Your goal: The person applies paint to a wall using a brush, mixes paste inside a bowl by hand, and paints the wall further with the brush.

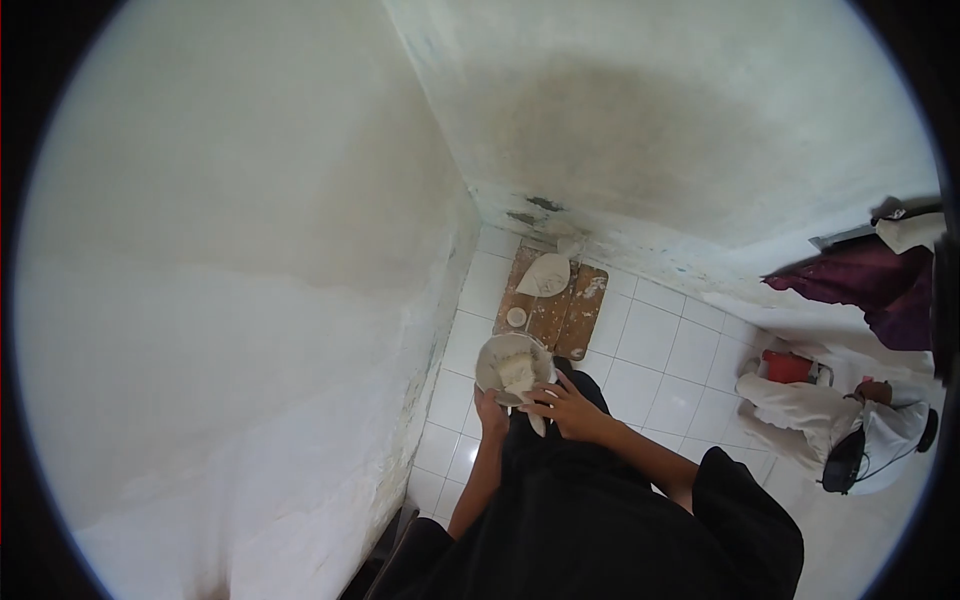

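A pale round bowl (489,362) with a whitish lumpy mass (517,373) in it is held in front of my body. My left hand (491,412) grips the bowl's lower left side. At its right rim is my right hand (562,402), with its fingers bent over the edge; a pale, narrow piece (538,424) sticks out below the bowl between the hands. Beyond the bowl, a brown wooden board (580,312) lies on the floor, bearing a pale leaf-shaped piece (546,277) and a small round white container (516,317).
White floor tiles (636,331) surround the board, and stained walls meet in a corner behind it. At the right, a person in pale clothes (800,410) is low to the floor near a red container (787,367). Maroon cloth (860,285) hangs above them.
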Motion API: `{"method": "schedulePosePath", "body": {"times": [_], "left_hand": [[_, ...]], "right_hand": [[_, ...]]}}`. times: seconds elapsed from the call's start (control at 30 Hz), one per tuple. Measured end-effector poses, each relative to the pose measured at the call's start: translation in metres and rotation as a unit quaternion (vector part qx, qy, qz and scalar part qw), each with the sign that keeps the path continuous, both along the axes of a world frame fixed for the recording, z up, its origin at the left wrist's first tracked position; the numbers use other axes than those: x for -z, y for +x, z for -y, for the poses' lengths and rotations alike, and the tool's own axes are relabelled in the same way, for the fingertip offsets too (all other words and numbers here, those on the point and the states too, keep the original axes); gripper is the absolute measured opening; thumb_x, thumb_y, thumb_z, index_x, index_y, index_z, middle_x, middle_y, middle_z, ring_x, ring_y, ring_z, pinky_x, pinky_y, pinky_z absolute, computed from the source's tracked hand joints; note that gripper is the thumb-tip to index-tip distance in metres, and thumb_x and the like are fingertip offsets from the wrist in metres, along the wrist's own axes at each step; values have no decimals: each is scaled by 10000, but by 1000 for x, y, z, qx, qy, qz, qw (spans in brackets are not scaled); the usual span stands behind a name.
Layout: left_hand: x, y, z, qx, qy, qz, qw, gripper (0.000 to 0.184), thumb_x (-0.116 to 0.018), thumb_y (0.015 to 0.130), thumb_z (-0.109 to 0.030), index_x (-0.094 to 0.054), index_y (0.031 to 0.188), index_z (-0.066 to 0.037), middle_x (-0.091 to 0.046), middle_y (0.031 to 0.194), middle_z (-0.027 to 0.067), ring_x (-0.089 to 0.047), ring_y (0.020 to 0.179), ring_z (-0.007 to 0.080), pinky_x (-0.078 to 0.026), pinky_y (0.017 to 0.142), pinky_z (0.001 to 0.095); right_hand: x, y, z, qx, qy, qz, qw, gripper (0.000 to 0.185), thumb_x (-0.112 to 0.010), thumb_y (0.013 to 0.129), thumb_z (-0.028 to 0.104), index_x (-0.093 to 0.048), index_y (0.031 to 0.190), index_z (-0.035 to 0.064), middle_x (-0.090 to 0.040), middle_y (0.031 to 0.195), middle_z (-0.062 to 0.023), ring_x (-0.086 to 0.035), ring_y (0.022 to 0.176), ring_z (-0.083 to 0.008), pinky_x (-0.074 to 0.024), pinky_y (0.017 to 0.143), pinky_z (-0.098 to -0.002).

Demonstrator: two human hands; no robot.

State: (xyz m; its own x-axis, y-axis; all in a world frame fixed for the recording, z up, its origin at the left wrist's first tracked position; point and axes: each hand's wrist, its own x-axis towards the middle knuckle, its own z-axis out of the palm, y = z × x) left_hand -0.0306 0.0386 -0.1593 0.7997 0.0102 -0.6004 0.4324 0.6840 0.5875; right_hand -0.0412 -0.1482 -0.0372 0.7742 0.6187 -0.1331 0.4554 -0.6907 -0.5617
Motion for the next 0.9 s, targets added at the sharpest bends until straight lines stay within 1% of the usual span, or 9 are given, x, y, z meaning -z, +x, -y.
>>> {"method": "schedulePosePath", "body": {"times": [0.07,0.17,0.23,0.37,0.53,0.63,0.7,0.77,0.9], "left_hand": [[19,0,7,14,14,-13,1000,549,-431,790,-19,-382,1334,40,-515,1253,189,-555,1147,305,-486,954,395],[64,-3,15,80,87,-24,993,532,-420,786,-45,-413,1310,45,-528,1234,181,-553,1117,290,-454,969,376],[92,-18,36,119,133,-22,984,531,-421,780,-56,-426,1302,44,-533,1229,180,-550,1110,286,-440,980,370],[128,-11,89,158,169,-32,972,551,-427,767,-75,-442,1307,33,-540,1228,184,-532,1140,284,-405,1011,366],[186,12,130,182,204,-56,960,568,-421,778,-77,-422,1340,8,-522,1254,188,-512,1178,300,-399,1012,367],[248,20,129,225,245,-59,941,534,-446,842,-73,-400,1370,-8,-518,1266,168,-514,1180,273,-419,1004,358],[251,32,135,277,280,-67,917,500,-464,898,-76,-366,1383,-9,-516,1266,150,-518,1181,241,-442,992,350],[188,67,160,142,176,77,971,614,-472,843,-41,-322,1438,-18,-508,1281,173,-520,1176,266,-437,991,361],[248,61,146,226,305,50,924,691,-491,804,-34,-290,1465,-18,-486,1325,197,-514,1191,294,-429,990,373]], "right_hand": [[30,-12,12,29,-1,-18,999,609,-594,739,-65,-556,1299,171,-492,1369,-113,-460,1289,-308,-314,1134,-472],[111,-30,31,308,113,7,945,586,-612,826,-8,-479,1371,160,-458,1375,-176,-456,1293,-334,-398,1057,-486],[130,-20,56,550,214,-168,790,499,-575,965,233,-404,1423,134,-435,1379,-189,-478,1266,-337,-461,964,-491],[187,-7,106,544,309,-390,676,641,-392,994,564,-389,1417,82,-553,1204,-129,-557,1056,-215,-546,802,-398],[234,24,144,488,321,-476,658,663,-363,988,596,-361,1448,118,-533,1296,-107,-543,1171,-244,-501,918,-415],[292,36,154,446,350,-361,741,592,-437,1015,467,-365,1430,51,-529,1298,-129,-543,1162,-219,-516,909,-358],[317,43,158,462,347,-360,733,569,-437,1021,444,-380,1420,42,-526,1310,-134,-535,1176,-223,-496,934,-350],[342,48,165,478,339,-356,728,547,-437,1026,420,-396,1410,33,-523,1321,-139,-528,1191,-227,-477,958,-343],[366,58,161,494,266,-311,767,581,-421,1014,468,-457,1372,11,-545,1308,-223,-494,1263,-325,-364,1059,-386]]}}
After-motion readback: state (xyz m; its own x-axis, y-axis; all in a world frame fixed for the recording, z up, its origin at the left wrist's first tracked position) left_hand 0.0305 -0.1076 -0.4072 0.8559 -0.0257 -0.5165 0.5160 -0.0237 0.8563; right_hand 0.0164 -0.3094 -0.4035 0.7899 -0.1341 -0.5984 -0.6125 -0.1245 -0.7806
